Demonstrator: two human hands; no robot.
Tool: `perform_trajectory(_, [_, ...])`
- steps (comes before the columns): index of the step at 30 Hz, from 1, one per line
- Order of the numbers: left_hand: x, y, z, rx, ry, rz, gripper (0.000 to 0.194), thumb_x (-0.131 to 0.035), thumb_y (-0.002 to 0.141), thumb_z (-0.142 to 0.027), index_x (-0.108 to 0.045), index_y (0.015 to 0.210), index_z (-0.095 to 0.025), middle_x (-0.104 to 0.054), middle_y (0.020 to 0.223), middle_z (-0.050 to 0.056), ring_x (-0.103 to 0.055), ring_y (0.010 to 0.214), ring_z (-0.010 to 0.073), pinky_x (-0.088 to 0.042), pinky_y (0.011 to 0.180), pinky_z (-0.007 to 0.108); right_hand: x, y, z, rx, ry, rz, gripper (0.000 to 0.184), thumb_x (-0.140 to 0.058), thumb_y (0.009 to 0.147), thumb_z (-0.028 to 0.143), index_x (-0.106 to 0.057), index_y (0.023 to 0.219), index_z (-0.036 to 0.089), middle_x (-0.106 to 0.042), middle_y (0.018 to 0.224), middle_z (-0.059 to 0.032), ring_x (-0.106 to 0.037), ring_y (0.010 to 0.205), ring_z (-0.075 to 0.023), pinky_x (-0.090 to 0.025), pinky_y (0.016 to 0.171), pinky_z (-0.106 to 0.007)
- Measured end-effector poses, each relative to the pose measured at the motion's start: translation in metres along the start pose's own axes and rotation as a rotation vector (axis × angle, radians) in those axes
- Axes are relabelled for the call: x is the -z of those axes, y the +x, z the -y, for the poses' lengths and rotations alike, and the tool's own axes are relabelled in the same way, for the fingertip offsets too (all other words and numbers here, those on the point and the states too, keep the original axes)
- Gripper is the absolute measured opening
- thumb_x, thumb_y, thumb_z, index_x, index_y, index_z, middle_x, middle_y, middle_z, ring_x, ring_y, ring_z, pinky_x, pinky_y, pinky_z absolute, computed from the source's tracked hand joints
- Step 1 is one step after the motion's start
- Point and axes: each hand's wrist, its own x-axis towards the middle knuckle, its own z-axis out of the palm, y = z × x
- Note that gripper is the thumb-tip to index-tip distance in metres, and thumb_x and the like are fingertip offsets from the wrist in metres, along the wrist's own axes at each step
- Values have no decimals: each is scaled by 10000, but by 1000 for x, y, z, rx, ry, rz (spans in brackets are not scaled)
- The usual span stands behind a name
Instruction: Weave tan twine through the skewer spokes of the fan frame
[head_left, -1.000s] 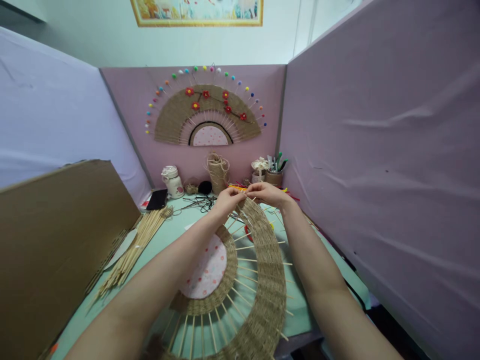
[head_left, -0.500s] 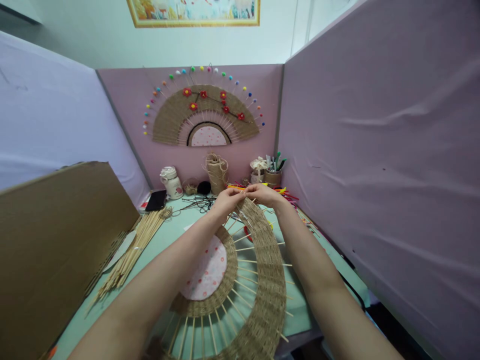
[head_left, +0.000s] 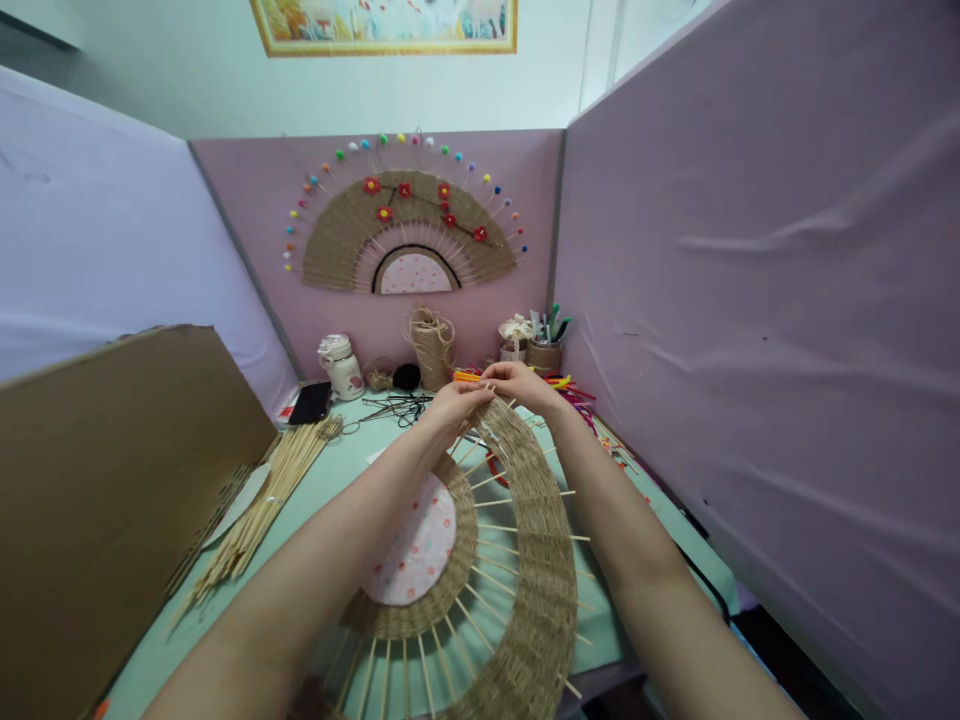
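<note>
Over the bench (head_left: 330, 475), the left hand (head_left: 454, 408) has fingers clamped on the fan's (head_left: 544, 520) far end; just beside, the right hand (head_left: 521, 385) bends its fingers, grip unclear.

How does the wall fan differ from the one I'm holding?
The wall fan carries red flowers; the held fan looks plain. Coloured balls edge the wall fan; bare stick tips show along the held fan. The wall fan arches upward; the held fan is turned sideways, its far end in the left hand and right hand. Both are woven and tan, with spotted patches.
</note>
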Motion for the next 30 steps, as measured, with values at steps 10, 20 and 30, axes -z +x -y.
perform_trajectory(10, [13,2,-3,155,-65,144,68,-623,726,-99,-625,762,-157,-630,608,-7,-578,507,110,-464,523,236,-3,0,10,125,-108,-85,202,-636,651,330,-609,695,135,-581,636,12,-473,584,-92,-376,568,-223])
perform_trajectory(20, [19,1,-1,87,-59,106,107,-661,696,-87,-662,792,-133,-668,691,28,-600,547,111,-471,542,229,14,-17,29,108,-209,67,262,-631,705,395,-619,747,137,-586,690,-6,-499,629,-103,-388,600,-228])
perform_trajectory(30, [15,-5,-9,91,-35,62,97,-657,674,-134,-663,770,-140,-643,603,10,-572,490,103,-450,495,215,19,-21,21,26,-91,174,294,-669,685,402,-652,806,135,-611,745,-12,-521,661,-93,-420,625,-222])
